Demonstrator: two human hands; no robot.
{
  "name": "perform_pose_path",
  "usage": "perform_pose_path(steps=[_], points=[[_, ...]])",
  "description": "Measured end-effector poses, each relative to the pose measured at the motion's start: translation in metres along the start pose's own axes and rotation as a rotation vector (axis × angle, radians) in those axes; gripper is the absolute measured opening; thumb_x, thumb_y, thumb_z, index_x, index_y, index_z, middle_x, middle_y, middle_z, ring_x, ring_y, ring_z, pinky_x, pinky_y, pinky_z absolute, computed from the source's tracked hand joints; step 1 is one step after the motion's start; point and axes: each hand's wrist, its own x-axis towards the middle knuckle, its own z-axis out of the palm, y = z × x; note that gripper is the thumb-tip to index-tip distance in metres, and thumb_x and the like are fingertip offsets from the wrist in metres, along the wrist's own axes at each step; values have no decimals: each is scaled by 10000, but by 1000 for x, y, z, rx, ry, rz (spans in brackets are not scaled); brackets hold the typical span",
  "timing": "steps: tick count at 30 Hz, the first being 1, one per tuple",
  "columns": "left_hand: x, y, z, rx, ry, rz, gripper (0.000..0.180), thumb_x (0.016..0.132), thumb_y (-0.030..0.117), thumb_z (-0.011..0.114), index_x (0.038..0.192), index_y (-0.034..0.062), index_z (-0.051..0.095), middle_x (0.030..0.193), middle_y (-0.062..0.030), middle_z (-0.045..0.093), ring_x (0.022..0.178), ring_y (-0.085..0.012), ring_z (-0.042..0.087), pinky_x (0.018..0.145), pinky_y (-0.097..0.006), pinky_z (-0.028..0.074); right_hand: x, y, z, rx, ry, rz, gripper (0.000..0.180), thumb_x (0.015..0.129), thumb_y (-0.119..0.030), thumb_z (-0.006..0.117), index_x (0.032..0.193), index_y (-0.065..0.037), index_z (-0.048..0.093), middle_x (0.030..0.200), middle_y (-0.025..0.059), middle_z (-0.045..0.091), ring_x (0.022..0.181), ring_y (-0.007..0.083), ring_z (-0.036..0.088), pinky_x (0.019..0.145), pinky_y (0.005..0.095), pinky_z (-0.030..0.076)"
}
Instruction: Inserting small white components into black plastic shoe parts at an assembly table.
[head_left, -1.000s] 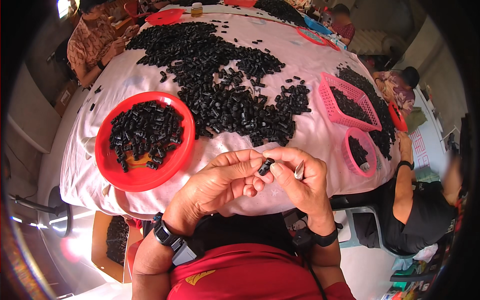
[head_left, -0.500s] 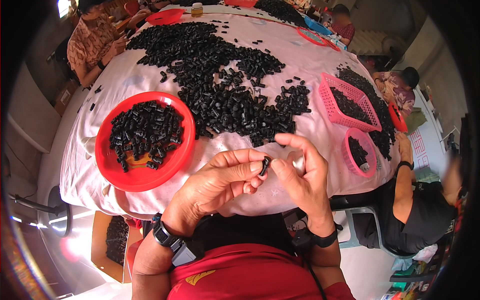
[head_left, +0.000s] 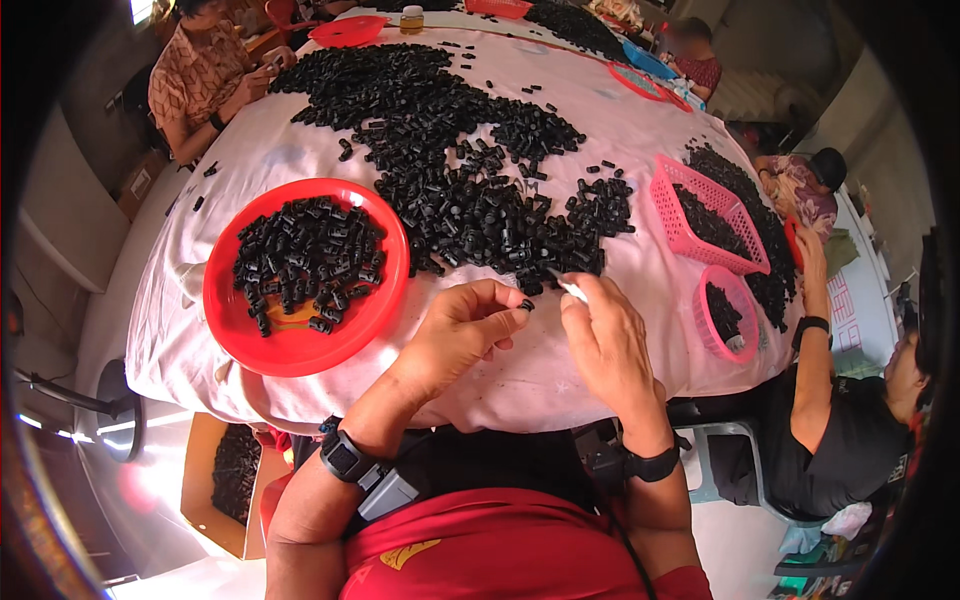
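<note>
My left hand (head_left: 462,328) is closed, pinching a small black plastic part (head_left: 525,305) between thumb and forefinger. Just to its right, my right hand (head_left: 612,338) grips a small white-handled tool (head_left: 573,290), whose thin dark tip points up and left toward the pile. A narrow gap separates the tool from the held part. Beyond both hands spreads a large pile of similar black plastic parts (head_left: 480,215). To the left of my left hand stands a round red plate (head_left: 222,305) bearing many more of these parts.
A pink basket (head_left: 663,215) and a pink round tub (head_left: 742,352), both with black parts, stand on the right of the cloth-covered table (head_left: 160,330). A cardboard box (head_left: 205,505) of black parts is below left. A co-worker (head_left: 860,430) sits close at right; others sit around the table.
My right hand has turned over and come off the black part; the white-handled tool, earlier mostly hidden in its fingers, now points forward. My left hand keeps its pinch.
</note>
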Motion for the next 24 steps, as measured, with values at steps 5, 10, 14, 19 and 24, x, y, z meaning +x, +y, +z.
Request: perform_pose_path(steps=[5,10,14,19,24], points=[[10,-3,-4,605,158,270,166,860,105,671,982,-8,684,842,-78,691,737,-141,642,670,-284,516,-5,19,16,-110,-102,32,217,878,-115,591,1065,-6,614,899,197,599,877,398,582,779,485,476],[17,-19,-14,847,214,385,207,805,87,660,985,-15,680,872,-163,694,769,-254,676,698,-338,527,-2,21,21,-147,-141,10,223,852,-80,605,1064,-10,622,909,185,588,903,390,579,789,482,476],[25,-27,-11,886,236,444,232,812,99,670,1020,-3,676,921,-215,672,823,-324,676,742,-387,533,-8,31,25,-197,-89,-89,256,822,-40,617,1077,-16,631,895,185,594,867,392,585,758,475,473],[23,-21,-8,921,214,352,219,834,117,667,1025,11,670,935,-206,631,875,-354,655,781,-414,523,-8,32,24,-185,-130,-132,350,788,-75,661,1124,15,623,942,175,576,943,367,565,852,457,455],[13,-7,5,1111,230,334,221,873,152,637,1061,37,649,980,-193,618,899,-383,633,777,-452,518,-4,12,10,-177,-75,-217,371,795,-94,683,1148,3,628,990,164,598,955,349,576,860,441,461]])
